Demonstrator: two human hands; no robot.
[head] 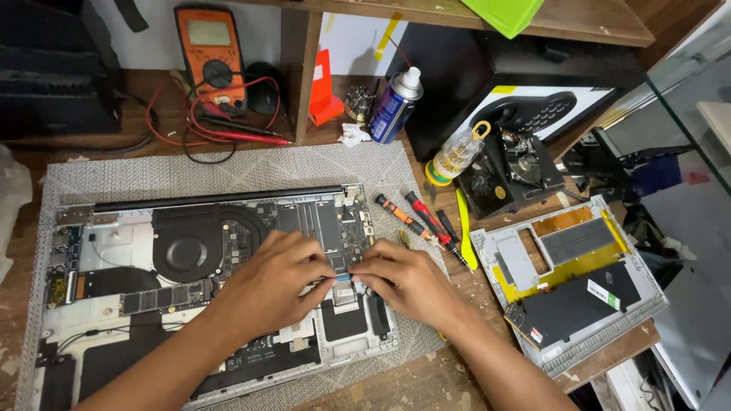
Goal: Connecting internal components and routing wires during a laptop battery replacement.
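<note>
Left hand (272, 283) and right hand (401, 279) meeting fingertips-down, pinching a small blue-tipped flat ribbon cable (343, 278) at the middle of the opened silver laptop chassis (99, 236) lying on the grey woven mat (228, 171) on the wooden counter (396, 384), red-handled and orange-handled screwdrivers (417, 217) just right.

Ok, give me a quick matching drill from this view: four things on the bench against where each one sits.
Things:
1. multimeter
2. spray can
3. removed bottom cover
4. cooling fan

Places:
A. right of the opened laptop, at the table edge
B. inside the laptop, left of both hands
C. back left, with red leads
D. back centre, beside the wooden post

Pairs: 1-C, 2-D, 3-A, 4-B
</note>
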